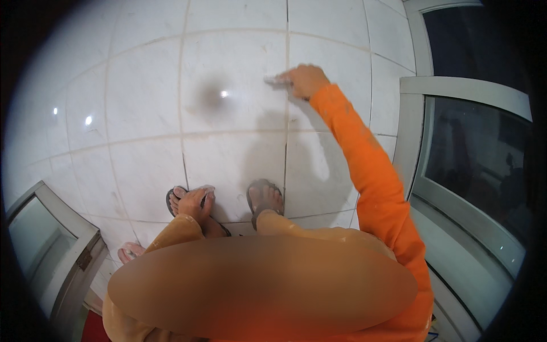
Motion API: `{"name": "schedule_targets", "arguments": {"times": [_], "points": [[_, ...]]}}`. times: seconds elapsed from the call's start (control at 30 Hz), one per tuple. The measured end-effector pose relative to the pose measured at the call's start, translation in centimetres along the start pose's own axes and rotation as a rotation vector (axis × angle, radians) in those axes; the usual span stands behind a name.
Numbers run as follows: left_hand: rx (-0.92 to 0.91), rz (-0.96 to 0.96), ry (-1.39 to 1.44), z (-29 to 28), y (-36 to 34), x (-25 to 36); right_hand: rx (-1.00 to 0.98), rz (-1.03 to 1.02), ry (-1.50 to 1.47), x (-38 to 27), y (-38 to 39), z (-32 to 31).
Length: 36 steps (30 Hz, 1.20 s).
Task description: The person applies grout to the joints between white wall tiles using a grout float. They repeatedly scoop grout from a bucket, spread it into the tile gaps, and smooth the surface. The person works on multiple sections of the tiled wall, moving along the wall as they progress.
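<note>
Greyish-white flat piece (276, 80), too small and blurred to name more closely, lies low over the white tile floor (233, 48) at the fingertips of the right hand (306, 81), whose fingers are drawn in narrow around its near end. The bright orange sleeve (356, 134) runs from that wrist back toward the body. Nearer the lap, the left hand (195, 204) is lowered over the left foot, with a pale, filmy scrap (209, 189) beside its fingers; I cannot tell whether they grip it. Dark open sandals hold both feet: the left sandal (169, 201) is partly covered by the hand, and the right sandal (249, 205) stands apart from it, its foot (266, 197) lying in shadow below the hem of the tan trousers (302, 228). Past the left foot, a pinkish item (130, 251) is partly hidden by tan cloth. Farther out on the left, a grey frame (86, 231) encloses a glass pane (43, 228), with something red (95, 329) below it. Toward the right edge, a pale grey frame (411, 111) surrounds dark, reflective glass (473, 148), and another dark pane (464, 37) sits above it
</note>
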<state>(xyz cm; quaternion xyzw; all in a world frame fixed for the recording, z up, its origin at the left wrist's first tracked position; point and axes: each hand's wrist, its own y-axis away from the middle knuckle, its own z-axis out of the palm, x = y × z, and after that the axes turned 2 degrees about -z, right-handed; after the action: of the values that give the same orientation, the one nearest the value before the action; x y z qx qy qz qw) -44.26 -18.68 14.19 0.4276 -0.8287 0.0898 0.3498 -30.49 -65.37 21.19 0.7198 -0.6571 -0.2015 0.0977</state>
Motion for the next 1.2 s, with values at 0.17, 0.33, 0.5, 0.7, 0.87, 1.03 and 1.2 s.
{"name": "schedule_targets", "arguments": {"times": [0.17,0.33,0.5,0.7,0.87,1.03,1.2], "points": [[-0.007,-0.024,0.03,0.0,-0.5,0.2,0.093,-0.042,-0.11,-3.4,8.0,4.3],[-0.035,-0.036,0.064,-0.1,-0.5,0.1,0.055,-0.06,-0.04,-3.8,9.5,5.5],[0.018,-0.003,0.067,0.1,0.2,-0.3,-0.05,-0.077,-0.053,-3.1,9.9,5.2],[0.009,0.031,0.039,0.4,1.3,-0.9,0.066,0.055,-0.24,-0.7,8.7,3.1],[0.017,0.062,0.033,0.1,1.6,-0.9,0.097,0.162,-0.236,-0.1,6.5,0.4],[0.037,0.058,-0.007,0.5,1.9,-1.1,0.176,0.235,-0.531,0.6,6.5,1.0],[0.031,0.054,0.017,0.2,1.5,-0.7,0.418,0.328,-0.715,2.6,8.3,3.6]]}}
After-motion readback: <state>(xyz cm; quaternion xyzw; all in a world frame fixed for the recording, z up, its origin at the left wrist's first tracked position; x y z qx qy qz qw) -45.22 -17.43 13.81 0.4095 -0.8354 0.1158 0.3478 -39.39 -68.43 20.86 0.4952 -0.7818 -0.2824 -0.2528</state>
